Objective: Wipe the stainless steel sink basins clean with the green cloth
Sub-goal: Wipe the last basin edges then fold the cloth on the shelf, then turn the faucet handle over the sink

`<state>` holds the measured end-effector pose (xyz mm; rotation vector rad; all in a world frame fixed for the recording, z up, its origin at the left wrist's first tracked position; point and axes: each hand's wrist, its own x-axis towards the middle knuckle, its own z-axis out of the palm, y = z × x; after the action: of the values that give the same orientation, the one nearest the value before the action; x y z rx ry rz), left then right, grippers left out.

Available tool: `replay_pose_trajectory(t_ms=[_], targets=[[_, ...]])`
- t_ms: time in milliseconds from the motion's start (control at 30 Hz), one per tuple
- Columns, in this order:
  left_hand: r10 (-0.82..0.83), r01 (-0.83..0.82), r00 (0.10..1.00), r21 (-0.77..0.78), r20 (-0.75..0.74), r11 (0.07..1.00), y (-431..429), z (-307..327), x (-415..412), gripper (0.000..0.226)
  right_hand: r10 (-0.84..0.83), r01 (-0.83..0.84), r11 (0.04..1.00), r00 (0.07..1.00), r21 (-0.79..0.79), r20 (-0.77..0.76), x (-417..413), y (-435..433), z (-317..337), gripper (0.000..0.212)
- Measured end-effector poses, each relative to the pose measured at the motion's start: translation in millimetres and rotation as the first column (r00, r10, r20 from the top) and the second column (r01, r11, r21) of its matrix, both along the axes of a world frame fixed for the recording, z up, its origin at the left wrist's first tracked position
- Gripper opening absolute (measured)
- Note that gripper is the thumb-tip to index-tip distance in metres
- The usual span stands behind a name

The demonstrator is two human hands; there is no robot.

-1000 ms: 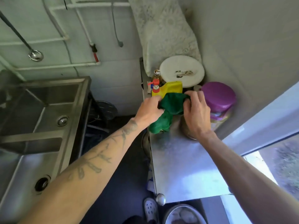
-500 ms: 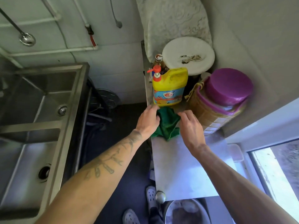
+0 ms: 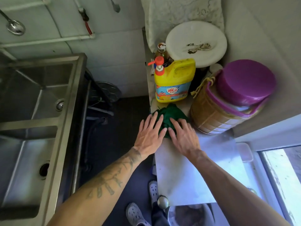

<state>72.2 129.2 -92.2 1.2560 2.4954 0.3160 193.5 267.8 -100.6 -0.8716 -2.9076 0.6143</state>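
Now that I've set the bunched green cloth (image 3: 169, 116) down on the steel counter (image 3: 187, 176), my left hand (image 3: 149, 137) and right hand (image 3: 184, 139) press it with straight fingers; the stainless steel sink basins (image 3: 29, 125) remain unwiped

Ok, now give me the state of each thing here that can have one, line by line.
Left hand: flat and open, pressing the green cloth.
Right hand: flat and open, pressing the cloth.
Cloth: bunched on the counter.
Detergent bottle: upright, pump fitted.
Purple jar: lid on.
White disc: stained on top.
Sink: near drain open.
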Motion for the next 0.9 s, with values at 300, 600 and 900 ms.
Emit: replay_pose_trajectory(t_ms=[300,600,900], targets=[[-0.032,0.033,0.999,0.04,-0.02,0.999,14,-14,-23,0.074,-0.013,0.018,0.999,0.992,0.043,-0.123,-25,17,-4,0.058],[-0.116,0.119,0.991,0.043,-0.071,0.992,7,-28,-13,0.072,0.039,-0.037,0.997,0.999,0.065,-0.031,-16,24,-16,0.061],[-0.02,0.021,0.995,-0.016,0.099,1.0,-16,29,-43,0.064,0.077,-0.079,0.992,0.997,0.094,0.022,-50,6,57,0.06]])
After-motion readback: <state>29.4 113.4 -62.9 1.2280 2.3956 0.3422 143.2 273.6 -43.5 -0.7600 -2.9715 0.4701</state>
